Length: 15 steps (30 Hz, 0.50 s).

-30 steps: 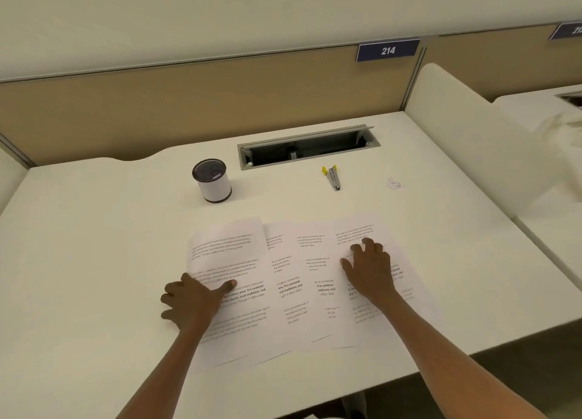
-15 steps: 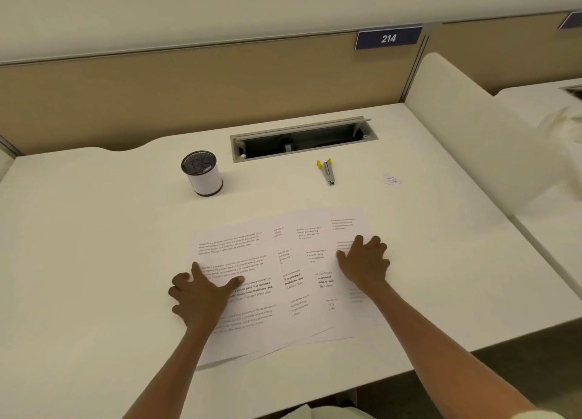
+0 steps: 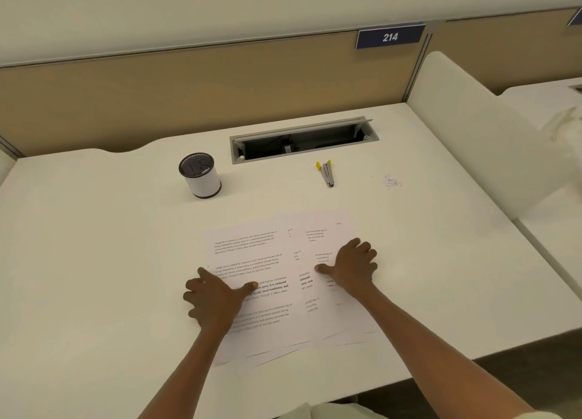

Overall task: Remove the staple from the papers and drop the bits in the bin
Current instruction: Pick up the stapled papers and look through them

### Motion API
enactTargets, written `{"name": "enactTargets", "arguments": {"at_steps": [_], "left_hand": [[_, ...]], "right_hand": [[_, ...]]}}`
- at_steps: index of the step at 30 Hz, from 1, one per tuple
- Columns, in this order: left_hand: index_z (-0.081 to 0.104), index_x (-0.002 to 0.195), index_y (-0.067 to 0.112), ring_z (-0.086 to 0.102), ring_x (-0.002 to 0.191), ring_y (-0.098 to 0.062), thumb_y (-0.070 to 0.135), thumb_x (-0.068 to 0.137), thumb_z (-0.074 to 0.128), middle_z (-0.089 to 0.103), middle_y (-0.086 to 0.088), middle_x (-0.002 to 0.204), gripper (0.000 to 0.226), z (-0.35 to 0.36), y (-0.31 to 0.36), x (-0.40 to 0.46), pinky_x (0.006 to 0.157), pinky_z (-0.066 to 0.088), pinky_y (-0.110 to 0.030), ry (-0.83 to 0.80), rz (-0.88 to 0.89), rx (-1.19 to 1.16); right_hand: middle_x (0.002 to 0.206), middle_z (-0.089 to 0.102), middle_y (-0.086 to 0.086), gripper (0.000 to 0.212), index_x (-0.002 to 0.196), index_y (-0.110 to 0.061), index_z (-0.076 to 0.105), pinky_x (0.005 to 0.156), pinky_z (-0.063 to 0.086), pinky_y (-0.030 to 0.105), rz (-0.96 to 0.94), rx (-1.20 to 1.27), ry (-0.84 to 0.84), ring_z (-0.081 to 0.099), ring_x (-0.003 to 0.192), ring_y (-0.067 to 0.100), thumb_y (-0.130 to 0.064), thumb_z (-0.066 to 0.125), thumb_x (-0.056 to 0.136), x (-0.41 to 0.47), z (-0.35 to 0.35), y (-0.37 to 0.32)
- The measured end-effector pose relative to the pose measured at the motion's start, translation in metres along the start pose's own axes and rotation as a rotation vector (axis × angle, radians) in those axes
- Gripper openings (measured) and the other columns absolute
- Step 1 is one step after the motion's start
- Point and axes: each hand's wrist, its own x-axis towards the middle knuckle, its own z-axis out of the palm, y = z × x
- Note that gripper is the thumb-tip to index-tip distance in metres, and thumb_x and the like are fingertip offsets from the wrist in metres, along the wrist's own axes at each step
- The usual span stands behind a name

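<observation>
Several printed sheets of paper (image 3: 274, 261) lie overlapped on the white desk (image 3: 94, 261), fanned slightly to the right. My left hand (image 3: 214, 299) rests flat on the left edge of the stack, fingers spread. My right hand (image 3: 352, 267) presses flat on the right side of the sheets. A small metal staple remover with yellow tabs (image 3: 326, 173) lies beyond the papers. A little heap of staple bits (image 3: 392, 181) sits to its right. A small round white bin with a dark mesh top (image 3: 200, 175) stands at the back left.
An open cable tray (image 3: 302, 139) is sunk into the desk behind the staple remover. A tan partition with a "214" sign (image 3: 390, 36) closes the back. A white divider (image 3: 478, 128) borders the right side. The desk's front edge runs just below the papers.
Both hands have pushed the spread sheets together, so the fan is narrower. The right hand slid left with the pages. The camera view shifted slightly.
</observation>
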Motion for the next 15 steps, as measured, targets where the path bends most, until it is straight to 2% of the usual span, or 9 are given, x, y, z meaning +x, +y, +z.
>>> {"name": "enactTargets", "arguments": {"at_steps": [3,5,9,15], "left_hand": [[0.040,0.120,0.002,0.046,0.114,-0.040,0.071,0.049,0.086,0.044,-0.021,0.120,0.109,0.000,0.007,-0.004,0.080,0.048,-0.051,-0.011,-0.014,-0.003],[0.041,0.117,0.002,0.047,0.113,-0.040,0.073,0.049,0.085,0.045,-0.021,0.119,0.108,0.000,0.008,-0.004,0.080,0.049,-0.050,-0.014,-0.023,0.009],[0.043,0.119,0.001,0.046,0.115,-0.039,0.074,0.047,0.084,0.044,-0.021,0.121,0.110,-0.003,0.009,-0.002,0.081,0.049,-0.050,-0.019,-0.030,-0.007],[0.044,0.123,0.000,0.047,0.111,-0.036,0.080,0.044,0.079,0.045,-0.018,0.118,0.118,0.004,0.008,-0.012,0.075,0.051,-0.046,-0.004,0.066,0.001]], "right_hand": [[0.125,0.041,0.015,0.114,0.138,0.006,0.024,0.078,0.046,0.034,0.021,0.030,-0.057,0.045,0.110,0.028,-0.063,0.078,0.064,0.001,-0.004,-0.012],[0.125,0.043,0.014,0.108,0.135,0.004,0.028,0.079,0.047,0.034,0.053,0.071,-0.085,0.046,0.112,0.027,-0.056,0.082,0.063,0.004,-0.008,-0.016],[0.126,0.048,0.013,0.089,0.127,-0.003,0.038,0.090,0.047,0.039,0.055,0.261,-0.192,0.050,0.119,0.030,-0.043,0.086,0.064,0.012,-0.008,-0.014],[0.122,0.058,0.012,0.078,0.123,-0.003,0.039,0.083,0.052,0.037,0.050,0.653,-0.221,0.059,0.109,0.031,-0.038,0.084,0.070,0.016,-0.008,-0.002]]}}
